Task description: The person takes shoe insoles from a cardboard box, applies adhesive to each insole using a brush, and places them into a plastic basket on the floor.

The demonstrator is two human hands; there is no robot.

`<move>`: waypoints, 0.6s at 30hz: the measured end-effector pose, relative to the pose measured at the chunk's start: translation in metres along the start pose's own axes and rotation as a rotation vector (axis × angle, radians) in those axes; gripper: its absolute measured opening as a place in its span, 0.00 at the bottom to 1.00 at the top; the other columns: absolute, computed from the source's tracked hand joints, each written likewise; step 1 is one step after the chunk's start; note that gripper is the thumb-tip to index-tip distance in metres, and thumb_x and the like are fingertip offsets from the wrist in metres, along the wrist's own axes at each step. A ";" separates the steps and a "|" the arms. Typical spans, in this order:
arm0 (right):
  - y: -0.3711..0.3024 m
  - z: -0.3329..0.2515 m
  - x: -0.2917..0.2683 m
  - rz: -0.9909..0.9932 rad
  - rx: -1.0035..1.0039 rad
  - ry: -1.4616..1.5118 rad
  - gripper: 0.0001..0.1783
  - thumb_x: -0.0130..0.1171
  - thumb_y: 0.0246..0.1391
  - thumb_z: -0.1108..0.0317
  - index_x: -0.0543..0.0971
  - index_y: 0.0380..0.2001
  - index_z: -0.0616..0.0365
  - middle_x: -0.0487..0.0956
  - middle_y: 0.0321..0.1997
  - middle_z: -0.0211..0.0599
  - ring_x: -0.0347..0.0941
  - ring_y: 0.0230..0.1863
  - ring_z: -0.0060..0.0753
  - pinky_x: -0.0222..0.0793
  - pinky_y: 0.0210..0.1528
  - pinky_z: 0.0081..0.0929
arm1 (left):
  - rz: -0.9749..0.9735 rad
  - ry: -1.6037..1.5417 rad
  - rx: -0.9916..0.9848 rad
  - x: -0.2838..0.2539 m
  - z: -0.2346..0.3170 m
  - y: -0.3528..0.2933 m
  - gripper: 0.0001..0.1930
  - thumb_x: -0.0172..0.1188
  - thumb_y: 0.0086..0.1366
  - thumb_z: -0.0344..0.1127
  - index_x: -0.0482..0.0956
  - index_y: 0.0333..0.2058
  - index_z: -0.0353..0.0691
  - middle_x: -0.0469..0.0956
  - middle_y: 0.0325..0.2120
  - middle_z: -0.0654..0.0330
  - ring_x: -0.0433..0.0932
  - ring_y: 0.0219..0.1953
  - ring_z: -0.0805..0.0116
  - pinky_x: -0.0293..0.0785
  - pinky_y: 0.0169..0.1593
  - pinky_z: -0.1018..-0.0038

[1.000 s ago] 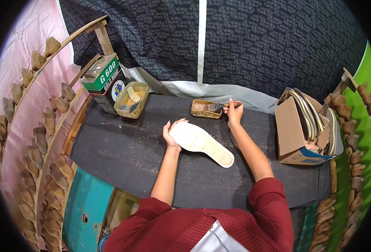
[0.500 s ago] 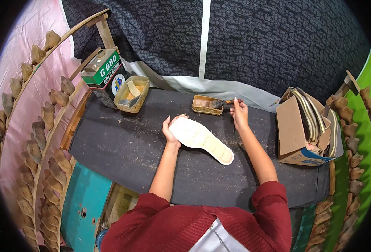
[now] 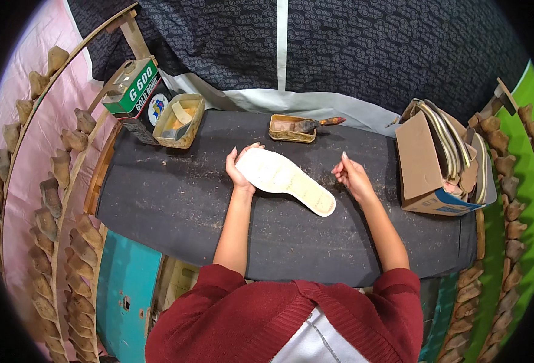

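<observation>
A person in a red sweater (image 3: 236,327) over a pale top sits or stands at a black-covered table (image 3: 176,212), forearms bare and reaching across it, with a teal panel (image 3: 127,284) below the table at left. Above the table's middle, an insole (image 3: 286,180), cream-white and slanting down toward the right, rests in the left hand (image 3: 241,174), which grips it by its broad end, thumb and fingers around the edge. The right hand (image 3: 355,176), its fingers loosely curled and nothing visible in them, hangs just beyond the narrow end, apart from the insole. Small bits of debris (image 3: 203,163) dot the cloth.

At right, a cardboard box (image 3: 421,160) holds a stack of soles (image 3: 445,148), upright and leaning. Beyond the insole sits a small tray (image 3: 291,137), a brush (image 3: 322,123) lying in it with the handle jutting past the right end. At far left, a tub (image 3: 171,141) of yellowish matter stands against a green-and-black can (image 3: 135,103). Shoe lasts line racks on both sides, left (image 3: 61,166) and right (image 3: 514,210). A dark patterned curtain (image 3: 370,54) hangs behind.
</observation>
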State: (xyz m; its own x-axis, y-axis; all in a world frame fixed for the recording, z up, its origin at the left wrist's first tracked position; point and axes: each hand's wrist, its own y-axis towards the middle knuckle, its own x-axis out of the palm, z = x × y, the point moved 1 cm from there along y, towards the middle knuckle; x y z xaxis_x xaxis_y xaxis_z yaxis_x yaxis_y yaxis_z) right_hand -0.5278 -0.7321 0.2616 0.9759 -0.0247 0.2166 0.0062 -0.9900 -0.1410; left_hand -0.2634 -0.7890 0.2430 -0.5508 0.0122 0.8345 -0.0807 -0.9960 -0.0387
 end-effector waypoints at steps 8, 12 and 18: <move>-0.058 0.007 -0.003 0.007 0.006 -0.243 0.26 0.32 0.57 0.51 0.69 0.38 0.64 0.71 0.37 0.38 0.66 0.39 0.25 0.62 0.44 0.21 | -0.067 -0.031 0.024 0.002 0.004 -0.001 0.28 0.39 0.51 0.52 0.71 0.34 0.29 0.73 0.32 0.49 0.71 0.38 0.59 0.65 0.45 0.69; -0.068 0.016 0.007 -0.035 -0.164 -0.469 0.25 0.31 0.58 0.53 0.66 0.44 0.65 0.70 0.43 0.41 0.65 0.45 0.29 0.59 0.48 0.23 | -0.063 -0.059 0.043 0.009 0.019 -0.007 0.28 0.36 0.52 0.51 0.71 0.32 0.29 0.73 0.31 0.49 0.71 0.37 0.59 0.65 0.44 0.70; -0.079 0.020 0.047 -0.171 -0.223 -0.558 0.25 0.30 0.58 0.54 0.64 0.46 0.63 0.69 0.44 0.40 0.64 0.47 0.28 0.58 0.48 0.24 | -0.063 -0.077 0.195 -0.007 0.056 -0.054 0.27 0.38 0.53 0.51 0.71 0.33 0.28 0.73 0.33 0.48 0.70 0.39 0.59 0.64 0.46 0.69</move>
State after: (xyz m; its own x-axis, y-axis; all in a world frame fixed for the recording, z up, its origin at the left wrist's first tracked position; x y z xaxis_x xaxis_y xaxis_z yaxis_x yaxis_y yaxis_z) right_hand -0.4784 -0.6518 0.2635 0.9324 0.1533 -0.3272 0.1854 -0.9802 0.0692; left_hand -0.2090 -0.7399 0.2702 -0.4845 0.0756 0.8715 0.0536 -0.9918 0.1159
